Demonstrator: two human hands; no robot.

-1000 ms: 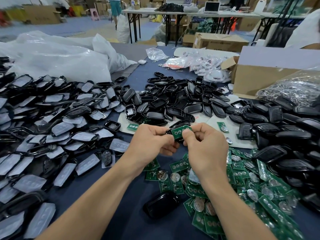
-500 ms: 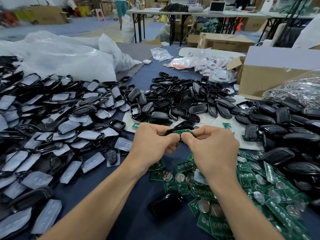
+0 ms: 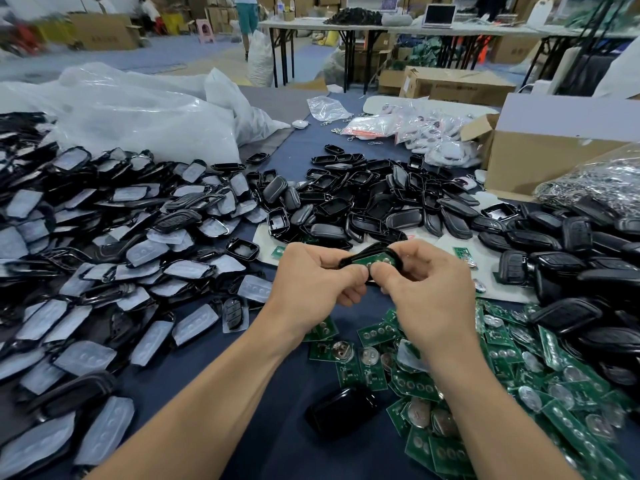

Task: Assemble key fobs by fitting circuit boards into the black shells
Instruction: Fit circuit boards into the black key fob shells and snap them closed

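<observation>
My left hand (image 3: 317, 284) and my right hand (image 3: 427, 292) meet above the blue table, both pinching one black shell (image 3: 372, 250). A green circuit board (image 3: 375, 260) lies in that shell, its round pads facing up, with both thumbs pressed on its near edge. Several loose green circuit boards (image 3: 502, 382), many with coin cells, lie spread under and to the right of my right wrist. A pile of empty black shells (image 3: 363, 202) sits just beyond my hands.
Shells with grey button pads (image 3: 104, 244) cover the left side. Closed black fobs (image 3: 588, 265) heap at the right. One glossy black shell (image 3: 341, 410) lies near my forearms. A cardboard box (image 3: 540, 157), plastic bags (image 3: 138, 116) and a bag of metal rings (image 3: 602, 185) stand behind.
The shell with the board has tilted flatter and its pads now face up. Both thumbs have shifted onto the board's near edge. My hands stay in the same spot.
</observation>
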